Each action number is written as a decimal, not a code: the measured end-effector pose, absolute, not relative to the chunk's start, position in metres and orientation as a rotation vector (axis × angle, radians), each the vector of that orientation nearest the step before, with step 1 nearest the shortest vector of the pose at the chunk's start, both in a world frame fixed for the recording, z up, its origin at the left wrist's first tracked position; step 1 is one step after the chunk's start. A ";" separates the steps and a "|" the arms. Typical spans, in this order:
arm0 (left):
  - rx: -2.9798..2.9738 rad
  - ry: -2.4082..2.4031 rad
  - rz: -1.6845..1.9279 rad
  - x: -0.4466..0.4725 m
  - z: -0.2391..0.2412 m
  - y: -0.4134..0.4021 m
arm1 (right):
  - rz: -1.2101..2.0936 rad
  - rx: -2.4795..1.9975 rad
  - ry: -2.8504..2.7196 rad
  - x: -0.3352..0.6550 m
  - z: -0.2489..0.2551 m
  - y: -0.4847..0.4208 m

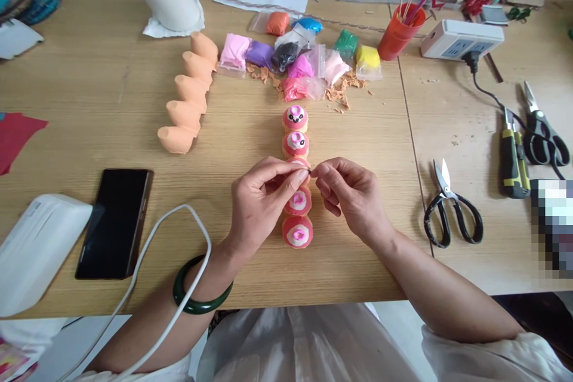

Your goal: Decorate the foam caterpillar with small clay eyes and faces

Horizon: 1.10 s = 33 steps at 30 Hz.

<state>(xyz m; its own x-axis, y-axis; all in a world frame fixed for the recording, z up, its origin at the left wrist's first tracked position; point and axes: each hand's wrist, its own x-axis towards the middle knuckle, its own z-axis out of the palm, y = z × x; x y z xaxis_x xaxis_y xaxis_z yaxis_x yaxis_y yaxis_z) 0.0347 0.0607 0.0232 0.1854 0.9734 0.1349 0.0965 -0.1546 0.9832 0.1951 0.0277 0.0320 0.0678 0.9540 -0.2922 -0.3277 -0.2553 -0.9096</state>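
Observation:
A row of several pink clay domes [298,234] with white and bright-pink faces runs down the middle of the table. The two farthest carry black details, such as the farthest dome [295,117]. Over the middle of the row, my left hand [256,200] pinches a tiny bit of black clay [308,172] between thumb and index finger. My right hand [351,191] meets it from the right, thumb and index fingertips closed at the same dark bit. The dome beneath is partly hidden by my fingers.
Bags of coloured clay, one yellow [368,57], lie beyond the row. An orange egg-carton strip [190,92], a phone [114,224] and a white cable [154,233] are left. Scissors [447,209], a cutter [511,161], a power strip [463,40] and a red cup [400,33] are right.

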 end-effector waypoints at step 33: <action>1.488 1.130 1.386 0.038 -0.016 0.104 | 0.986 -1.330 -1.056 0.206 -0.013 0.081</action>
